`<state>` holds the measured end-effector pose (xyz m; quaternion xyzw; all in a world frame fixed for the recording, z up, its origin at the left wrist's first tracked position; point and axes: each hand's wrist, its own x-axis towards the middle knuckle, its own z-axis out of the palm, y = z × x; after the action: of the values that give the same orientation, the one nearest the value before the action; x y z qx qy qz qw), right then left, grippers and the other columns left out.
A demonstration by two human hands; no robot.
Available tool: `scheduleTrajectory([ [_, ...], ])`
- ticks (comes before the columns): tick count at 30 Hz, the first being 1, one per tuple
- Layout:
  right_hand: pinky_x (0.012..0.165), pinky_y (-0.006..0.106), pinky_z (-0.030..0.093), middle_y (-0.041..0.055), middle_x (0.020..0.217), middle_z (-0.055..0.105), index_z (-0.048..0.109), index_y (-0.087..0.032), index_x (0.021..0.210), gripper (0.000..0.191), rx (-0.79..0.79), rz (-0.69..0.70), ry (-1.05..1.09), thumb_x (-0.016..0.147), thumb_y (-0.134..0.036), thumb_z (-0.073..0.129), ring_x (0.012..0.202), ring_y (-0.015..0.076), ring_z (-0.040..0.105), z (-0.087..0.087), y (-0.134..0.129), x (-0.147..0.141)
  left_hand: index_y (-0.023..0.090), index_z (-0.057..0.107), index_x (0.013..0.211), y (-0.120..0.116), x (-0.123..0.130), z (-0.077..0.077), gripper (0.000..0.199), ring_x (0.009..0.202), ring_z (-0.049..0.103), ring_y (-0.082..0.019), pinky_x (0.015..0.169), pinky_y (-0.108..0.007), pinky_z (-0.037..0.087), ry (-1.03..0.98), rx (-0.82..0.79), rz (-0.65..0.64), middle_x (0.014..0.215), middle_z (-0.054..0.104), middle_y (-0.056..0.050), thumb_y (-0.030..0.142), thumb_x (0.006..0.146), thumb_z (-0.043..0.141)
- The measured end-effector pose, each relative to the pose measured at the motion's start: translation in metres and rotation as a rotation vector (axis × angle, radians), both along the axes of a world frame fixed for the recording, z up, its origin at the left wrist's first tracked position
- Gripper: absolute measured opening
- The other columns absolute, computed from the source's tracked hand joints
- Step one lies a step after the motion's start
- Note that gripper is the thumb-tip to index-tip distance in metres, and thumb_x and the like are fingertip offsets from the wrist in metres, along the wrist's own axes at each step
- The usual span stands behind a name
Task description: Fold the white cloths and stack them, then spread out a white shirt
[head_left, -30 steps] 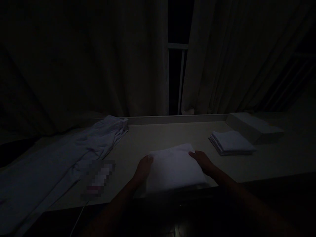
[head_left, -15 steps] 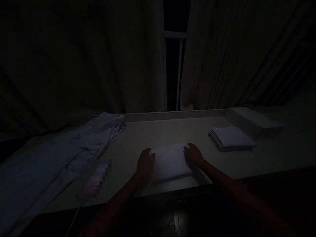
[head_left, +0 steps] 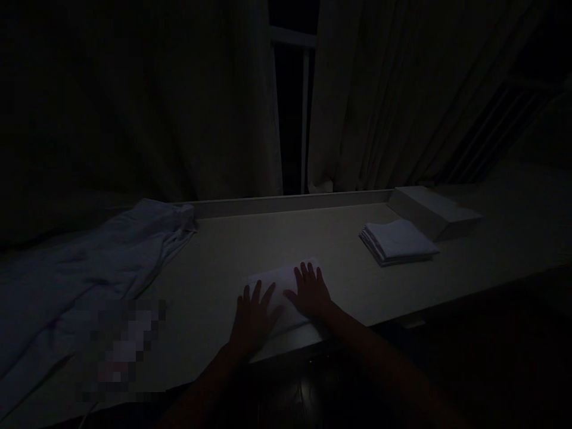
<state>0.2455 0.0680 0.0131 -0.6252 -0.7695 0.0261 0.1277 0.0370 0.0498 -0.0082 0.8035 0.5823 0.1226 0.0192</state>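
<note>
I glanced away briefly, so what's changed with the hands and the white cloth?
The folded white cloth, gripped by its sides a second ago, was lowered onto the table. The left hand and right hand released their grip and now spread over it. The folded stack, box and loose garment stayed put.

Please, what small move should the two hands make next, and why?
I would perhaps smooth the folded white cloth gently outward: it lies on the tabletop, and the left hand and right hand are already over it with fingers spread, not pinching its edges.
</note>
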Motion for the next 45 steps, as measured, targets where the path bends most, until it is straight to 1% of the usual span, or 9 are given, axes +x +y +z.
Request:
scheduleTrajectory([
  [5,0.115,0.057,0.001,0.0106,0.158,0.016,0.027,-0.018,0.152,0.08,0.046,-0.031,-0.012,0.091,-0.071,0.023,0.146,0.0344,0.001,-0.004,-0.003,-0.005,0.03,0.029,0.149,-0.001,0.0,-0.004,0.067,0.146,0.008,-0.037,0.114,-0.057,0.016,-0.023,0.054,-0.013,0.158,0.024,-0.009,0.061,0.09,0.038],
  [14,0.115,0.056,0.0,0.0116,0.158,0.019,0.031,-0.019,0.15,0.079,0.04,-0.021,-0.004,0.091,-0.071,0.024,0.146,0.0332,0.005,-0.006,0.017,-0.005,0.026,0.031,0.149,0.011,0.005,0.004,0.068,0.147,0.008,-0.035,0.115,-0.054,0.015,-0.045,0.056,0.008,0.157,0.027,-0.009,0.06,0.091,0.038],
  [20,0.115,0.055,-0.001,0.0133,0.157,0.023,0.034,-0.018,0.148,0.076,0.093,-0.014,-0.007,0.092,-0.068,0.025,0.146,0.0324,0.009,-0.006,0.011,-0.008,0.028,0.026,0.151,-0.007,-0.009,0.001,0.063,0.143,0.022,-0.035,0.114,-0.055,0.018,-0.025,0.074,0.077,0.158,0.022,-0.01,0.056,0.094,0.032],
  [28,0.114,0.057,-0.002,0.0164,0.156,0.022,0.036,-0.013,0.147,0.075,0.094,-0.011,0.001,0.094,-0.065,0.028,0.146,0.0342,0.007,-0.005,0.009,-0.011,0.032,0.021,0.151,-0.028,-0.035,-0.002,0.059,0.145,0.02,-0.031,0.115,-0.056,0.015,0.047,0.047,0.072,0.157,0.028,-0.007,0.051,0.096,0.03],
  [31,0.114,0.057,-0.003,0.0164,0.156,0.022,0.038,-0.011,0.146,0.073,0.09,0.012,0.01,0.095,-0.062,0.026,0.146,0.0333,0.007,0.0,0.006,-0.027,0.03,0.022,0.152,-0.027,-0.031,-0.001,0.058,0.145,0.021,-0.031,0.114,-0.056,0.015,0.05,0.063,0.083,0.156,0.03,-0.008,0.048,0.097,0.029],
  [34,0.115,0.055,-0.003,0.0138,0.157,0.02,0.037,-0.013,0.146,0.067,0.103,0.097,0.031,0.097,-0.057,0.025,0.146,0.0308,0.007,0.004,-0.001,-0.063,0.028,0.025,0.151,-0.027,-0.031,-0.003,0.056,0.145,0.021,-0.031,0.114,-0.057,0.014,0.091,0.076,0.074,0.155,0.031,-0.009,0.042,0.097,0.029],
  [39,0.116,0.053,-0.001,0.0065,0.158,0.021,0.038,-0.021,0.146,0.054,0.109,0.235,0.051,0.101,-0.044,0.021,0.147,0.0255,0.008,0.006,-0.011,-0.113,0.014,0.038,0.146,-0.027,-0.036,-0.006,0.055,0.145,0.018,-0.033,0.115,-0.057,0.012,0.201,0.019,0.021,0.154,0.031,-0.015,0.026,0.093,0.033],
  [42,0.116,0.053,-0.001,0.0086,0.157,0.024,0.039,-0.018,0.145,0.055,0.133,0.176,0.075,0.101,-0.045,0.02,0.147,0.0259,0.009,0.004,-0.012,-0.102,0.018,0.035,0.148,-0.026,-0.035,-0.004,0.054,0.145,0.018,-0.033,0.115,-0.057,0.013,0.183,0.035,0.029,0.155,0.03,-0.013,0.03,0.095,0.032],
  [45,0.116,0.053,-0.001,0.0093,0.157,0.024,0.039,-0.018,0.146,0.057,0.144,0.112,0.074,0.1,-0.049,0.023,0.146,0.0267,0.009,0.001,-0.008,-0.058,0.025,0.027,0.151,-0.026,-0.032,-0.001,0.055,0.145,0.02,-0.032,0.114,-0.057,0.015,0.118,0.059,0.065,0.156,0.03,-0.01,0.039,0.097,0.028],
])
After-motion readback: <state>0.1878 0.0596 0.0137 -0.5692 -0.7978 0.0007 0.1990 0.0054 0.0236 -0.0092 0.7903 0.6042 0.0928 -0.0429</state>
